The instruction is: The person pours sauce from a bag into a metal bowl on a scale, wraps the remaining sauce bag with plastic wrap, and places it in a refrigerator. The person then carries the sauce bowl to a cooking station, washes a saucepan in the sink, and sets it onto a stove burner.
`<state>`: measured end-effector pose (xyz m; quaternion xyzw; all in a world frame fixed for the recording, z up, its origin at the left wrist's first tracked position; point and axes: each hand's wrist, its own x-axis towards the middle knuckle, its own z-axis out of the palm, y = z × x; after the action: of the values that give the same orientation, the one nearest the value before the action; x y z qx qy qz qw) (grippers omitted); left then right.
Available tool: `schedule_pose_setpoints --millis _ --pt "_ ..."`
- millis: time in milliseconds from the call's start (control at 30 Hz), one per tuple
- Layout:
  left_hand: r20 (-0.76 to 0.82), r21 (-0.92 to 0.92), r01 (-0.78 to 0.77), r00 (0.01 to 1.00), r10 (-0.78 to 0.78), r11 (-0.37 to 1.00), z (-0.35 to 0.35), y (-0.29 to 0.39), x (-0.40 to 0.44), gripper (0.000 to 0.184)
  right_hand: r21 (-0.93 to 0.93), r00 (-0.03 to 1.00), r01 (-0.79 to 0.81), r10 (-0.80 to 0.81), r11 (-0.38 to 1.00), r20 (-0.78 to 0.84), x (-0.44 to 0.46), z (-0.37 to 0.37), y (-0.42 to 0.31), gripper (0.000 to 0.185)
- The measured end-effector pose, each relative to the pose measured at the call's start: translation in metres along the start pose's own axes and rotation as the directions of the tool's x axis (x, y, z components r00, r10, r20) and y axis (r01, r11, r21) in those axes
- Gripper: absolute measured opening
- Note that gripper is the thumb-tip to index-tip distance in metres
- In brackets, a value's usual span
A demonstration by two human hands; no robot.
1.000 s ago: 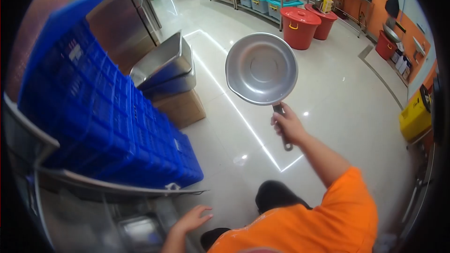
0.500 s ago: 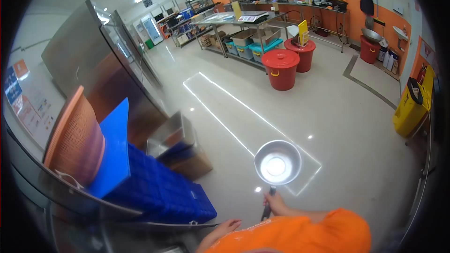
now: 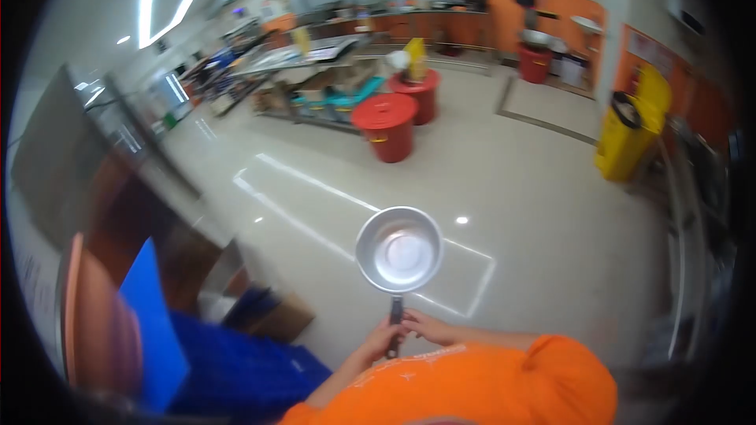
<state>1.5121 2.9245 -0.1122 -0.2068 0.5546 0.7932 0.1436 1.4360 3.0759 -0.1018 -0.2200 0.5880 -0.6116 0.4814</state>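
Observation:
A silver metal saucepan (image 3: 400, 249) with a black handle is held out over the floor, its inside facing up towards me; nothing shows in it. My left hand (image 3: 383, 338) comes from the left and is closed round the handle (image 3: 396, 316). From the other side my right hand (image 3: 426, 326) meets the handle, its fingertips closed against it just beside the left fingers. The two hands touch or nearly touch, and part of each grip is hidden.
On the left are a blue crate (image 3: 228, 366), a blue sheet (image 3: 156, 327), an orange basket (image 3: 101, 330) and a cardboard box (image 3: 282, 319). Red lidded bins (image 3: 384, 127) stand ahead by a steel table (image 3: 276, 63). A yellow bin (image 3: 626, 142) is at the right.
My left hand has come up from the crate side to the handle, where my right hand was gripping alone. The view has turned right, and the saucepan appears further left and higher.

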Motion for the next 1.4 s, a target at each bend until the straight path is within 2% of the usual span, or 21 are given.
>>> schedule_pose_setpoints --millis 67,133,200,267,333,400,500,600,633,700,767,867,933,1067,1100,1167,1200,1233,1300,1333,1400 --pt "0.069 0.05 0.059 0.996 -0.062 0.997 -0.005 0.009 0.034 0.017 -0.161 0.998 0.062 -0.061 0.985 0.012 0.004 -0.04 0.029 0.049" --pt "0.098 0.32 0.02 0.994 -0.054 0.947 0.008 0.021 0.061 0.015 -0.519 0.982 0.082 -0.159 0.851 -0.106 -0.017 -0.08 0.041 0.035" --pt "0.133 0.389 0.026 0.987 -0.084 0.921 0.039 0.028 0.09 0.018 -0.638 0.932 -0.185 -0.073 0.748 -0.356 -0.057 -0.123 0.064 0.029" --pt "0.2 0.353 0.083 0.966 -0.162 0.932 0.078 0.03 0.126 0.016 -0.695 0.782 -0.389 -0.181 0.605 -0.596 -0.119 -0.158 0.094 0.03" --pt "0.285 0.42 0.105 0.928 -0.241 0.901 0.11 0.022 0.167 0.015 -0.53 0.665 -0.41 -0.154 0.742 -0.731 -0.189 -0.178 0.127 0.033" --pt "0.296 0.454 0.109 0.918 -0.265 0.885 0.166 0.011 0.188 0.013 -0.289 0.44 -0.467 -0.064 0.836 -0.896 -0.276 -0.166 0.147 0.031" --pt "0.269 0.619 0.082 0.912 -0.309 0.781 0.246 -0.009 0.23 0.012 -0.04 0.119 -0.632 0.046 0.774 -0.992 -0.39 -0.18 0.253 0.023" --pt "0.225 0.725 0.059 0.921 -0.317 0.687 0.265 -0.048 0.291 0.014 0.489 -0.306 -0.567 0.382 0.663 -0.872 -0.478 -0.154 0.365 0.018" --pt "0.161 0.771 0.088 0.931 -0.326 0.631 0.257 -0.07 0.33 0.013 0.643 -0.491 -0.33 0.456 0.692 -0.742 -0.494 -0.139 0.354 0.02" --pt "0.062 0.868 0.089 0.956 -0.286 0.489 0.253 -0.09 0.375 0.012 0.719 -0.634 -0.031 0.543 0.694 -0.551 -0.52 -0.128 0.356 0.022" --pt "-0.043 0.921 0.125 0.974 -0.222 0.368 0.262 -0.093 0.395 0.012 0.625 -0.507 -0.135 0.489 0.769 -0.71 -0.545 -0.131 0.378 0.026" --pt "-0.214 0.788 0.286 0.957 -0.193 0.544 0.289 -0.089 0.419 0.012 0.648 -0.386 -0.006 0.596 0.761 -0.704 -0.567 -0.171 0.328 0.032" --pt "-0.271 0.685 0.299 0.951 -0.147 0.664 0.32 -0.089 0.443 0.013 0.625 -0.412 0.051 0.586 0.779 -0.697 -0.577 -0.218 0.308 0.033" --pt "-0.183 0.479 0.132 0.982 -0.049 0.868 0.439 -0.071 0.506 0.012 0.467 -0.393 0.082 0.46 0.88 -0.796 -0.59 -0.326 0.264 0.034" --pt "-0.076 0.504 0.098 0.995 -0.069 0.858 0.52 -0.045 0.462 0.013 0.421 -0.384 0.015 0.394 0.907 -0.835 -0.582 -0.349 0.272 0.032" --pt "0.031 0.529 -0.169 0.983 0.181 0.831 0.597 -0.072 0.549 0.022 0.286 -0.342 -0.167 0.217 0.943 -0.914 -0.617 -0.4 0.245 0.028" --pt "0.047 0.666 -0.214 0.968 0.246 0.714 0.65 -0.08 0.577 0.021 0.214 -0.271 -0.265 0.14 0.94 -0.952 -0.64 -0.411 0.209 0.027" --pt "0.233 0.666 -0.271 0.961 0.151 0.695 0.719 -0.073 0.567 0.019 0.244 -0.288 -0.288 0.159 0.926 -0.944 -0.664 -0.425 0.188 0.027" --pt "0.502 0.497 -0.396 0.857 0.116 0.773 0.86 -0.072 0.535 0.013 0.151 -0.504 -0.315 -0.03 0.937 -0.863 -0.698 -0.449 0.161 0.023" --pt "0.565 0.479 -0.32 0.825 -0.008 0.818 0.929 -0.071 0.524 0.011 0.149 -0.569 -0.217 -0.001 0.965 -0.823 -0.716 -0.456 0.141 0.021" --pt "0.745 0.463 -0.426 0.663 -0.081 0.777 1.047 -0.081 0.491 0.01 0.133 -0.69 -0.126 0.01 0.983 -0.724 -0.755 -0.473 0.119 0.017"
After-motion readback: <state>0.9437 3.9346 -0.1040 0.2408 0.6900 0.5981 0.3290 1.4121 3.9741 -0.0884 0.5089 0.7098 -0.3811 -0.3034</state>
